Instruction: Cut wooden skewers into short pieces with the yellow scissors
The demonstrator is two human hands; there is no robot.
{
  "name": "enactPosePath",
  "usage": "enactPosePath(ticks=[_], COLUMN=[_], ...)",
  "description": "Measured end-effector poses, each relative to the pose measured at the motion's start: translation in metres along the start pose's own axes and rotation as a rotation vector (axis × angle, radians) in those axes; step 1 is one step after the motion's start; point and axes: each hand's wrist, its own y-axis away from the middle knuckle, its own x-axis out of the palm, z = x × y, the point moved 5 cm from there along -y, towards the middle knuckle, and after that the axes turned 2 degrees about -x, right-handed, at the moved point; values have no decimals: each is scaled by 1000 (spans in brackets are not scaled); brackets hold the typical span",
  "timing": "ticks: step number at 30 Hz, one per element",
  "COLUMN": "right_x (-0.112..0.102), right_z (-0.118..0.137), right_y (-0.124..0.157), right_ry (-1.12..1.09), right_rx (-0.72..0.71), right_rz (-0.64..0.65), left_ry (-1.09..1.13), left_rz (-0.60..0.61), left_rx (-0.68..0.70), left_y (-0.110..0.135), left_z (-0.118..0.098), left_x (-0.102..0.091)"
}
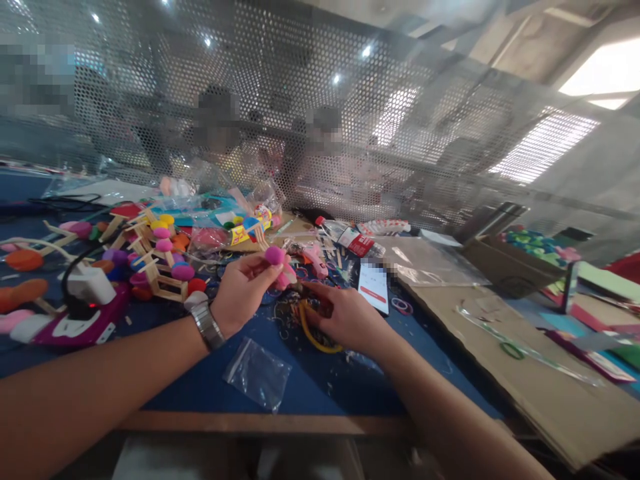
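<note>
Over the bench, the left hand pinches a pink piece between its fingers, while the right hand curls its fingers just beside it, near a yellow cord, their grip unclear.

The table has a blue top and a brown front edge. On it: a clear plastic bag near that edge, a lit phone, a purple power strip at left, cardboard at right.

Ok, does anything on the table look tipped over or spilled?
The red-capped bottle beyond the phone lies on its side, when bottles normally stand upright. No spill is visible around it.
</note>
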Motion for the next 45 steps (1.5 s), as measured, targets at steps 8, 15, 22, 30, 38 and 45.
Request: enactPosePath(ticks=[8, 15, 22, 30, 38, 45], right_x=[-1, -31, -36, -19, -34, -30], right_z=[16, 15, -28, -63, -75, -60], right_y=[11, 11, -56, -113, -85, -45], right_ry=[305, 206, 192, -141, -801, -1295], right_rx=[-186, -195, 40, 160, 165, 99], right_rz=[35, -71, -107, -92, -354, -352], left_ry=[-127, -173, -147, -102, -15, -25], left_rz=[21, 17, 39, 4, -4, 12], left_rx=[38, 5, -25, -33, -72, -130], left_y=[-1, 0, 2, 2, 3, 6], left_z=[2, 7, 10, 6, 7, 9], left_x=[0, -2, 1, 0, -1, 1])
